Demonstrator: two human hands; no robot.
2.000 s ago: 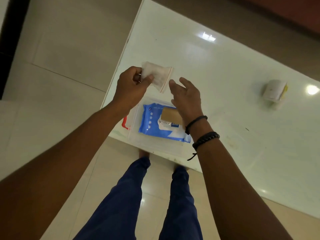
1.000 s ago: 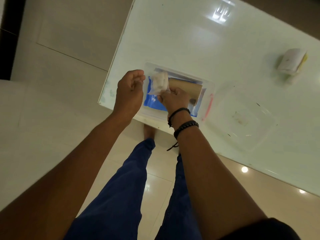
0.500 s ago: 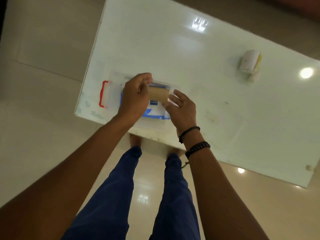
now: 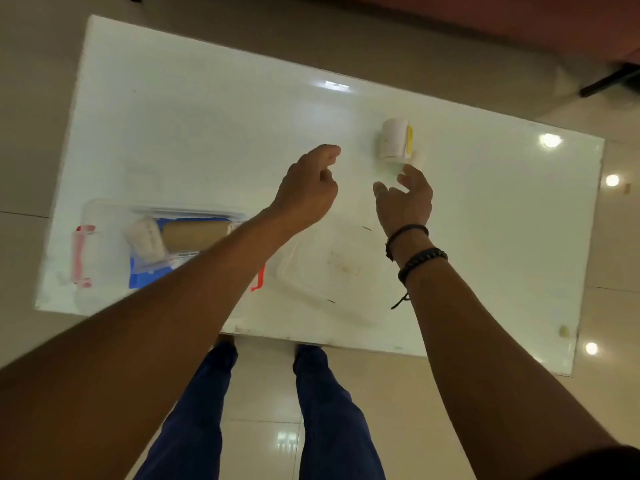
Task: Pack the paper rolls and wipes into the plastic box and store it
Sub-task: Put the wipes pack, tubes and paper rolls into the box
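Note:
A clear plastic box [image 4: 104, 216] with red latches [image 4: 82, 254] sits at the table's near left. Inside lie a blue wipes pack [image 4: 145, 277], a brown cardboard roll [image 4: 195, 233] and a small white tissue packet [image 4: 145, 239]. A white paper roll with a yellow end [image 4: 394, 140] lies past the table's middle. My left hand [image 4: 308, 188] hovers with loosely curled fingers, holding nothing, left of that roll. My right hand [image 4: 405, 199] is spread open just below the roll, apart from it. My left forearm hides the box's right part.
The clear box lid [image 4: 329, 282] lies flat on the white table [image 4: 207, 133] right of the box, near the front edge. A small whitish object [image 4: 417, 159] sits beside the roll. Tiled floor surrounds the table; my legs stand at its near edge.
The white tissue packet went from my hands into the box and was let go. Both hands have left the box and moved right and outward toward the white paper roll.

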